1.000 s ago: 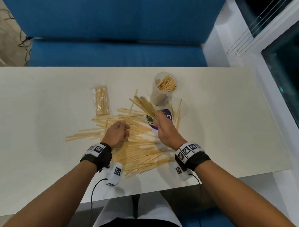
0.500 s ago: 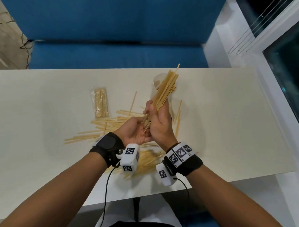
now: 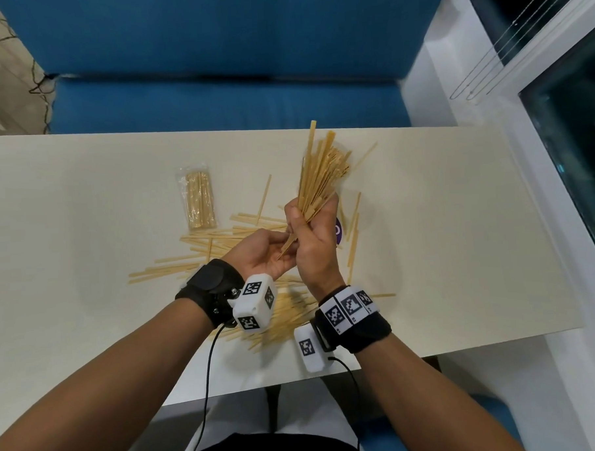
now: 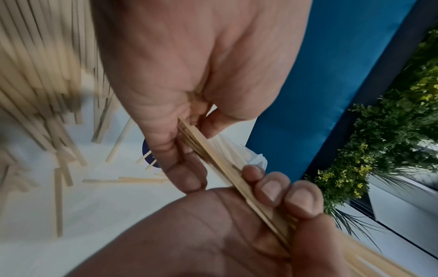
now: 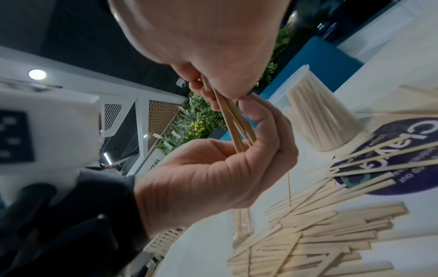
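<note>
Right hand point(image 3: 316, 248): raised above the table point(image 3: 460, 238), back toward the head camera, wrist bent upward, fingers and thumb clamped round the lower part of a bundle of wooden sticks point(image 3: 321, 176). Bundle well clear of the tabletop, tilted slightly away, upper ends fanned out unevenly, lower ends poking out beneath the fist.

Left hand point(image 3: 263, 252): just beside the right and touching it, palm turned up, forearm in from the lower left. Fingers point(image 4: 272, 189) curled over the bundle's lower ends, those ends bedded against the palm. Grasping, not lying flat.

Beneath both hands: loose sticks point(image 3: 289, 314) strewn in a wide heap across the pale table, a few lying over a purple printed disc point(image 5: 379, 135). Clear plastic cup point(image 5: 322, 120) upright just beside the disc, packed with sticks. Clear packet point(image 3: 199, 199) of sticks flat on the table, left of the heap's far end.

Room: blue sofa point(image 3: 213, 41) along the table's far side. White frame and dark window point(image 3: 572, 138) to the right. Green plants point(image 4: 391, 142) with yellow blooms in both wrist views. Black bands with white marker blocks on both wrists.
</note>
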The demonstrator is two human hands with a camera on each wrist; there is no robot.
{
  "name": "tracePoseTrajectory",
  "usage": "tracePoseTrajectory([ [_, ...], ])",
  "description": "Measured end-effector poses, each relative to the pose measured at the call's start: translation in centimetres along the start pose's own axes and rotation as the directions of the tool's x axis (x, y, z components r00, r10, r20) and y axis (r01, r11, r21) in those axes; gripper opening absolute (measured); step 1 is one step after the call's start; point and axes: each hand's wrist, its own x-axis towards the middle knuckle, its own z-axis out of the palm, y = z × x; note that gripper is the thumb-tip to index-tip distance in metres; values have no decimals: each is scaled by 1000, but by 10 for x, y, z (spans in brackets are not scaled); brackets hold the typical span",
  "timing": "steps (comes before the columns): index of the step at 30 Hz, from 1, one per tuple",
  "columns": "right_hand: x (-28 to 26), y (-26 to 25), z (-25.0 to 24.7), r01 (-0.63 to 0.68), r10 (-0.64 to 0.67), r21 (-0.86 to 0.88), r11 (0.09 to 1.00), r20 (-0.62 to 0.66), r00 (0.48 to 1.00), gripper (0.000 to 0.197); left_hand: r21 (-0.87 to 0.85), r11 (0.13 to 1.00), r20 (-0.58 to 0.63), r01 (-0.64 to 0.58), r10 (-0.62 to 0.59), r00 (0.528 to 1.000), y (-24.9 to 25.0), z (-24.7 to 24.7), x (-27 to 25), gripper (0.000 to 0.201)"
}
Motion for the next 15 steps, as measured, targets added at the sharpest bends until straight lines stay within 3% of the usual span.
tracePoseTrajectory([
  [5, 2, -1, 0, 46, -46, 34, 998, -20, 999, 22, 22, 1000, -43, -7, 8, 999, 1, 3, -3, 36],
  [6, 2, -3, 0, 65, -64, 20, 998, -37, 997, 20, 34, 999, -50, -11, 12, 999, 1, 2, -3, 39],
  [10, 0, -4, 5, 87, -85, 8, 996, -116, 990, 40, 29, 1000, -86, 10, -7, 996, 1, 0, -3, 42],
  [15, -2, 2, 11, 4, 5, 85, 996, -109, 994, 20, 31, 1000, -113, 4, -1, 994, 3, 1, -5, 42],
])
